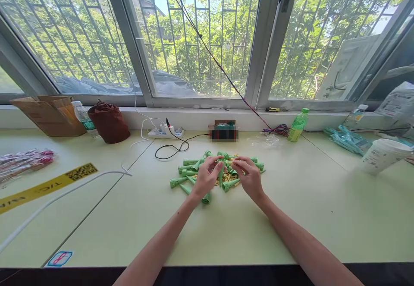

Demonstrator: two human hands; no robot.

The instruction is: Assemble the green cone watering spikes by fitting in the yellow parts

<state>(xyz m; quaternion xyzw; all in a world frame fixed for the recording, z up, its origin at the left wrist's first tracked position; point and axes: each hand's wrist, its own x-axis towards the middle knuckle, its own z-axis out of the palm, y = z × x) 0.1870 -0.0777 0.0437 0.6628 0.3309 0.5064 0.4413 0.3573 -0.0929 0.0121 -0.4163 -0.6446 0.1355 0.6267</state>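
Note:
My left hand [207, 177] is closed around a slim green plastic cone [221, 179], its narrow tip pointing down. Close to the cone's wide end, the fingers of my right hand [250, 178] are pinched together. Whatever is between those fingertips is too small to make out. Beneath and around both hands lies a loose heap of similar green cones [177, 182], several with ribbed wide ends. Small yellow pieces [229, 177] are scattered among them, partly covered by the cones and my fingers.
Behind the heap sit a small dark device [223, 134] and a power strip [165, 133] with a black cable. A green bottle [298, 125] and a white tub [384, 156] stand to the right. At left are a maroon pouch [109, 122], a carton [48, 117] and a white cable [64, 195].

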